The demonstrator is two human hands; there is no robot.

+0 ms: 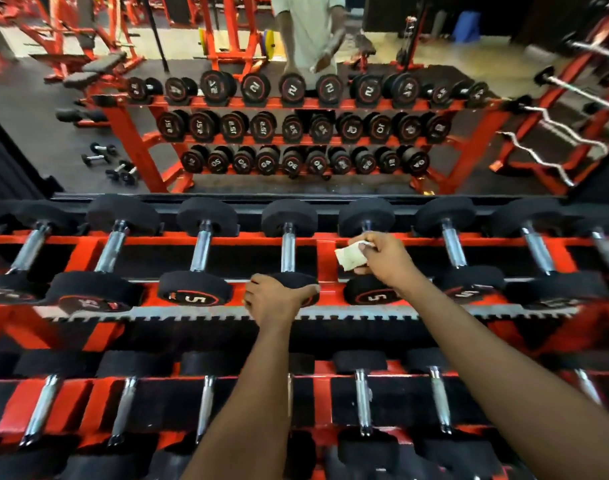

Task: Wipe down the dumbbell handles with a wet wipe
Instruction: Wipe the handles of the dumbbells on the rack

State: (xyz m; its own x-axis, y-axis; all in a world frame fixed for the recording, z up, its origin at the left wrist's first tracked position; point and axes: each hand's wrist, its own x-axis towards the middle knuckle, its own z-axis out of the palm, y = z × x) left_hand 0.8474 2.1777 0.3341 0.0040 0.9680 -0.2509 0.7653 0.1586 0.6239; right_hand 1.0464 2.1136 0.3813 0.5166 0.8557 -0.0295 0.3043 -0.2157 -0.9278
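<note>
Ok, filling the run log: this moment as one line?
left hand: grips dumbbell head | right hand: holds wipe over handle

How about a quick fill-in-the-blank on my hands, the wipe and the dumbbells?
The right hand pinches the ____ over a handle.
The left hand grips the near head of a ____.
The next head to its left reads ____.
Missing: wipe; dumbbell; 5.

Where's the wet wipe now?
Head view, right of centre: the wet wipe is pinched in the right hand over the upper-row dumbbell marked 5, right of the neighbouring dumbbell the left hand grips.
</note>
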